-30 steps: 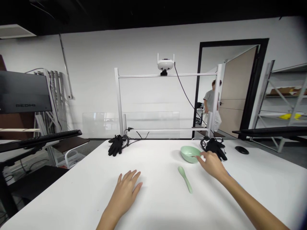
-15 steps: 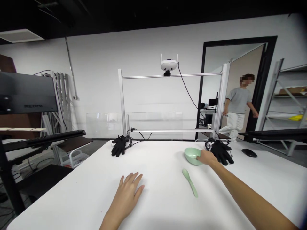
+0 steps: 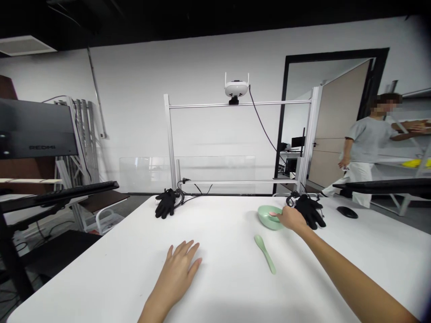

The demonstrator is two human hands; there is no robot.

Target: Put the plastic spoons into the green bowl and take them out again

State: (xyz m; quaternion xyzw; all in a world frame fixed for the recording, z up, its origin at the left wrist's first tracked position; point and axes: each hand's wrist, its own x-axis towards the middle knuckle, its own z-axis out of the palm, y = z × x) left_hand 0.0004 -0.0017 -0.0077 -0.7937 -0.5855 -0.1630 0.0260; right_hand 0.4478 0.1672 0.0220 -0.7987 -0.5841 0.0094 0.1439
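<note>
My left hand [image 3: 178, 277] lies flat on the white table [image 3: 222, 237], fingers spread, touching nothing else. My right hand [image 3: 292, 219] reaches forward, its fingertips over the near rim of a pale green bowl [image 3: 267, 218]. Something pinkish shows at the fingertips, perhaps a fingernail. Just right of that hand lies a black glove [image 3: 309, 211] with a cable, and a second black glove [image 3: 166, 203] lies at the far left of the table. A pale green spoon [image 3: 264, 254] rests on the table below the bowl, between my hands.
An aluminium frame [image 3: 239, 104] stands at the table's far edge, carrying a white headset [image 3: 234, 89]. A black mouse [image 3: 346, 212] lies to the right. A co-worker [image 3: 363, 148] walks past at right. A monitor [image 3: 37, 130] and keyboard [image 3: 57, 193] stand at left.
My right hand has moved slightly further over the bowl's rim. The co-worker has walked rightward across the doorway. The view has shifted a little; my left hand, the spoon and the gloves stay put.
</note>
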